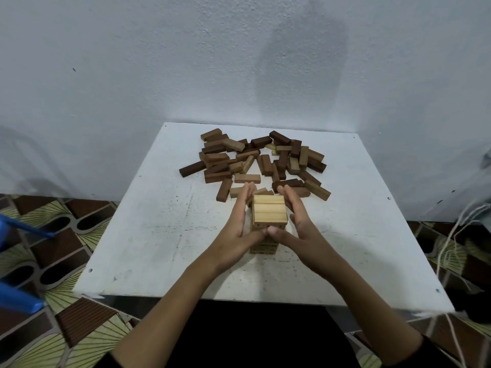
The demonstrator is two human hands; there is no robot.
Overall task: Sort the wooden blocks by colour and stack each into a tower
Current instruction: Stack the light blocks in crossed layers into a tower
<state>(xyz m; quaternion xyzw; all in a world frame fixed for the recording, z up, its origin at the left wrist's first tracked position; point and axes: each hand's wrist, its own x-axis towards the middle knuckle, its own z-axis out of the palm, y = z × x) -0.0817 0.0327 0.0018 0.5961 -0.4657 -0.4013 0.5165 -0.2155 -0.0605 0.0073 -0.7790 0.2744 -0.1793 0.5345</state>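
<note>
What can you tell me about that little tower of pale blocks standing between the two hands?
The pale tower is built of light, yellowish wooden blocks. Its top layer shows three blocks lying side by side, and lower layers cross them. It stands upright on the white table, nearer the person than the loose pile of brown blocks. The left hand and right hand flank it with straight fingers, thumbs meeting at its front face.

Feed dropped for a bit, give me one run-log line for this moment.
light tower: standing, near table centre | left hand, right hand: flat against tower sides, squaring | loose pile: mixed brown blocks, unsorted behind
</note>
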